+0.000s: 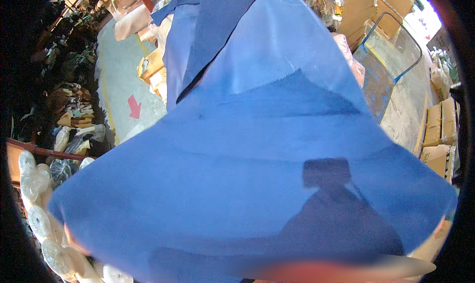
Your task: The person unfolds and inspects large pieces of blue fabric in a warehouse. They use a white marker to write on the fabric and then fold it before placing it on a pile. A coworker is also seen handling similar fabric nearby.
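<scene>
Across almost the whole view spreads a blue cloth (247,164), held up and stretched wide; its lower corners reach toward the left and right edges of the picture; both hands are hidden behind the cloth, so I cannot tell whether they are open or closed; a darker blue strip (217,20) lies over the cloth's top; left of the cloth, a grey floor (116,75) bears a red arrow (134,106); below the cloth's left corner sit clear wrapped rolls (37,218); right of the cloth stand cardboard boxes (438,129); above them, near the cloth's upper right, a blue-framed cart (391,55).
</scene>
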Demonstrator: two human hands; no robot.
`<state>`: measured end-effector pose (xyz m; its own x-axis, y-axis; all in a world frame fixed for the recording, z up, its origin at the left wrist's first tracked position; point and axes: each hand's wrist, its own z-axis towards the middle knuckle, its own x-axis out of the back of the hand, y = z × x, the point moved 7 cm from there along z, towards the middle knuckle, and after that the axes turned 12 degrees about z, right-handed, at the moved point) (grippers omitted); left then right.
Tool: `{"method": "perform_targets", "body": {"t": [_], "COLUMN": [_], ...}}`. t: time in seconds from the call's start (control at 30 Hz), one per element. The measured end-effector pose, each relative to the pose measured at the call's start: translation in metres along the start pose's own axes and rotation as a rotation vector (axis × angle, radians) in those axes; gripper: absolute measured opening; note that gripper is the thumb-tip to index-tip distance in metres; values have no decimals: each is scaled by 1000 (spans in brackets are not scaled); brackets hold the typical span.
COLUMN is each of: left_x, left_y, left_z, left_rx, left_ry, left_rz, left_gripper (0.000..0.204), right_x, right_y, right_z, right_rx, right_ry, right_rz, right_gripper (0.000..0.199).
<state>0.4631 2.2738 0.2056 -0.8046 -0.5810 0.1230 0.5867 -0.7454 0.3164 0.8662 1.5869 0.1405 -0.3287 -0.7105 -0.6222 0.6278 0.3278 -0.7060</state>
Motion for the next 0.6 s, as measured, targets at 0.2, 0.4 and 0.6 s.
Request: {"method": "perform_targets", "body": {"t": [0.2,0.4,0.6], "left_x": [-228,-360,-345], "left_y": [15,79,103], "left_z": [-159,-416,-523], "left_rx": [630,642,-39], "left_ry": [-850,-1653,-2059], "left_rz": [-220,-619,-101], "left_gripper": [22,102,122], "right_x": [-34,-108,-345], "right_y": [220,467,565], "right_z": [48,35,43], "right_rx": [-614,-728,-884], "right_ry": [-39,-281,-547], "right_rz": [-137,-395,-134], "right_gripper": [37,34,59]}}
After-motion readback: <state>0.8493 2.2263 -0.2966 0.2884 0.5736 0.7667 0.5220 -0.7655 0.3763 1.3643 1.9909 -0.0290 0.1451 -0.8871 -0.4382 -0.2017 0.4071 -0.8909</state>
